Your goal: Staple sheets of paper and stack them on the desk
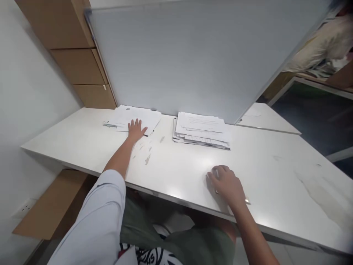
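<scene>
Left hand [136, 129] lying flat, fingers spread, pressing the left paper pile [132, 117] at center left. Right hand [224, 184] curling over a pen [216, 173], lower center. 2 stacks present; right stack [202, 130] sitting untouched.
</scene>
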`<state>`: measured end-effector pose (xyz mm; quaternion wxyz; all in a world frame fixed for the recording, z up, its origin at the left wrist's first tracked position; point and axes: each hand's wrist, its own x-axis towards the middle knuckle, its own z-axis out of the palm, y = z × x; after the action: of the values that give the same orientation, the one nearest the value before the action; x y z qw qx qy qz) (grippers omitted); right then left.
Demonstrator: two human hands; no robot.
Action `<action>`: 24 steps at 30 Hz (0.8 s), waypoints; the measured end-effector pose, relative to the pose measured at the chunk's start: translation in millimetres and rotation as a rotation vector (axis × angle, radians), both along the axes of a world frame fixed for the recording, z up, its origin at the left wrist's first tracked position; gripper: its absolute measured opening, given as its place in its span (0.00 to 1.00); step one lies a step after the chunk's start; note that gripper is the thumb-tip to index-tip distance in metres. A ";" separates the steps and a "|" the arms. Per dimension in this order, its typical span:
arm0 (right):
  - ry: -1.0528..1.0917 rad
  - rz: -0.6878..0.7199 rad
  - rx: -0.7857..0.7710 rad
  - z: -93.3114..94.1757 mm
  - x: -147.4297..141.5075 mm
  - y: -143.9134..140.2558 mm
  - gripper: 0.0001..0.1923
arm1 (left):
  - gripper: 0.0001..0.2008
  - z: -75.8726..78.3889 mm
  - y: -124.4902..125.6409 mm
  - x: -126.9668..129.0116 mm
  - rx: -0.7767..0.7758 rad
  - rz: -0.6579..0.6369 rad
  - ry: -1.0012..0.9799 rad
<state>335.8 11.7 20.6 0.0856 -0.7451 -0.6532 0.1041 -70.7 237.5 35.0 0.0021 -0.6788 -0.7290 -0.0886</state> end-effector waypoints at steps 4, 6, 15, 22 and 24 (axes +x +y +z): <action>0.004 0.007 -0.011 -2.5 0.1 1.1 0.23 | 0.52 -11.3 -24.3 -7.5 -0.040 -0.080 0.052; 0.014 0.009 -0.007 -4.4 1.2 0.8 0.24 | 0.50 -12.1 -29.0 -4.3 0.000 -0.101 0.046; 0.079 -0.007 0.020 -8.6 3.0 0.3 0.26 | 0.26 -10.2 -43.4 -7.8 0.150 -0.321 -0.013; 0.105 -0.030 0.019 -13.8 6.6 0.6 0.28 | 0.32 -13.0 -44.1 -10.4 0.194 -0.276 -0.030; 0.111 -0.029 0.021 -15.2 7.3 0.9 0.27 | 0.33 -15.7 -40.9 -11.5 0.214 -0.245 -0.020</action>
<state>343.2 12.6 5.5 0.1307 -0.7466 -0.6377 0.1371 -82.2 196.6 19.3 0.0560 -0.7577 -0.6270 -0.1722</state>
